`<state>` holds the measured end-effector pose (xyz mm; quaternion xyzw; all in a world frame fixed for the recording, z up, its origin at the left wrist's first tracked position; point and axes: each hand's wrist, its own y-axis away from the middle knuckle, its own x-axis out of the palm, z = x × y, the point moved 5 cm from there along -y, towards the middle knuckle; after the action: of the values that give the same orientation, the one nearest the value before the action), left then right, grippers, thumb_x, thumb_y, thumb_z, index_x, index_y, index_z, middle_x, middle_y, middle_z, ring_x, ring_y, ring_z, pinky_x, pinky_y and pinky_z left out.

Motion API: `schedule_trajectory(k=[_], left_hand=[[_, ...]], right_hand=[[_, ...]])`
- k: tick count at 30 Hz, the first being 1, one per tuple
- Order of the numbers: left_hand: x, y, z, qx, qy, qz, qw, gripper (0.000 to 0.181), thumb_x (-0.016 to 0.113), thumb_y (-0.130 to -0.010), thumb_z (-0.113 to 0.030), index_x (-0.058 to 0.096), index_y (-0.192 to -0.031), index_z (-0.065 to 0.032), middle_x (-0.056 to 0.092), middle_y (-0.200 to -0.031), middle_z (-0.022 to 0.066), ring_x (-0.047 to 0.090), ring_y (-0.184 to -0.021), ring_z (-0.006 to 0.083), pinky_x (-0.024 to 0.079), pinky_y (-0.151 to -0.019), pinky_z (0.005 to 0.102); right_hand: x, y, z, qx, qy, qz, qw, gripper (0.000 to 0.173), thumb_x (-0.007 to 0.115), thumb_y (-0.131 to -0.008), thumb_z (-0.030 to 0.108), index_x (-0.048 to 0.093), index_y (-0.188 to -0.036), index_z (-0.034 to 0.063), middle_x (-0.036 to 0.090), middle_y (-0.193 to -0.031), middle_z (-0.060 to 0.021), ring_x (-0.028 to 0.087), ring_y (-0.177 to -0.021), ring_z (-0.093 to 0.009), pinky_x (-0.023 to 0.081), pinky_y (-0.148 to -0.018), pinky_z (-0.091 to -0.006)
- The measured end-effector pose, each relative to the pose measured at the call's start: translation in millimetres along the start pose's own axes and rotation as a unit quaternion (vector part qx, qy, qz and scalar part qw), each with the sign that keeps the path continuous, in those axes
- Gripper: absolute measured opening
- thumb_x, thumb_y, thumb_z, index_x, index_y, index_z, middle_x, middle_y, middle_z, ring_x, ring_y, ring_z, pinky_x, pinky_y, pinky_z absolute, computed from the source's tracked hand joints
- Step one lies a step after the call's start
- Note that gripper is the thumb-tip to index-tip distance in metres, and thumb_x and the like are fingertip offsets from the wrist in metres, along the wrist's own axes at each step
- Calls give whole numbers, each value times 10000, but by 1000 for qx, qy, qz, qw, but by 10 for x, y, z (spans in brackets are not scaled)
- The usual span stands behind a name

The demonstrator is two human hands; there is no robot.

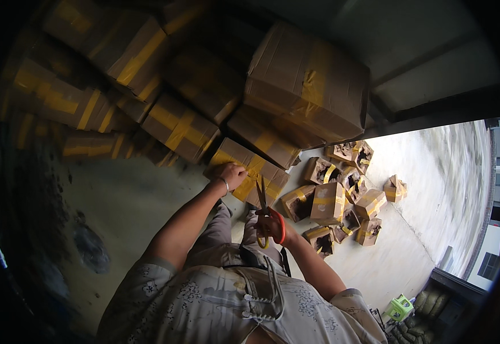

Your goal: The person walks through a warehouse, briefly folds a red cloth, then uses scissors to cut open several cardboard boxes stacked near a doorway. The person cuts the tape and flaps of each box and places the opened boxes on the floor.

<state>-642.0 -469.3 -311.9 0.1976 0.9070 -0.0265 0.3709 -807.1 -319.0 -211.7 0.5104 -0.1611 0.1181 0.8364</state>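
Observation:
A cardboard box (271, 175) crossed with yellow packing tape stands in front of me, below the stack. My left hand (233, 176), with a bangle at the wrist, rests on its taped top with the fingers curled. Whether it pinches the tape is not clear. In my right hand (269, 225) I hold scissors (262, 193) with one red and one yellow handle loop. Their blades are parted a little and point away from me, over the near side of that box.
Taped cartons (181, 129) are stacked along the far side, with a large carton (305, 86) on top. Several torn-open boxes (323, 172) lie on the concrete floor (387, 241) to the right. A green plastic stool (399, 308) is at lower right, and clear plastic (91, 245) lies at left.

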Motion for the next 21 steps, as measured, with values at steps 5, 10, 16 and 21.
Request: schedule_trajectory(k=[5, 10, 16, 21], left_hand=[[-128, 72, -264, 17, -93, 9, 995, 258, 638, -827, -261, 659, -690, -43, 605, -844, 164, 610, -718, 352, 498, -639, 454], [-175, 15, -380, -8, -140, 17, 990, 250, 629, -798, -255, 683, -685, -39, 605, -918, 150, 607, -826, 345, 506, -709, 439], [-270, -6, -476, 25, -115, -26, 993, 196, 632, -759, -192, 647, -637, -39, 590, -876, 130, 574, -854, 320, 493, -741, 422], [-312, 32, -430, 36, -16, -45, 998, 159, 652, -731, -141, 623, -622, -29, 587, -848, 126, 573, -841, 321, 488, -728, 414]], right_hand=[[-598, 301, 247, -70, 364, -186, 910, 340, 652, -903, 341, 580, -1014, 28, 599, -718, -26, 567, -622, -100, 485, -559, -257], [-1010, 464, 432, -65, 467, -138, 871, 332, 701, -872, 352, 631, -927, 32, 624, -685, -48, 584, -641, -118, 504, -624, -313], [-1116, 292, 688, 33, 487, -6, 873, 408, 601, -912, 463, 663, -954, 62, 646, -710, -69, 627, -618, -145, 504, -566, -293], [-1188, 192, 946, 216, 405, 67, 886, 431, 600, -906, 490, 675, -958, 69, 624, -671, -37, 579, -515, -99, 467, -442, -236]])
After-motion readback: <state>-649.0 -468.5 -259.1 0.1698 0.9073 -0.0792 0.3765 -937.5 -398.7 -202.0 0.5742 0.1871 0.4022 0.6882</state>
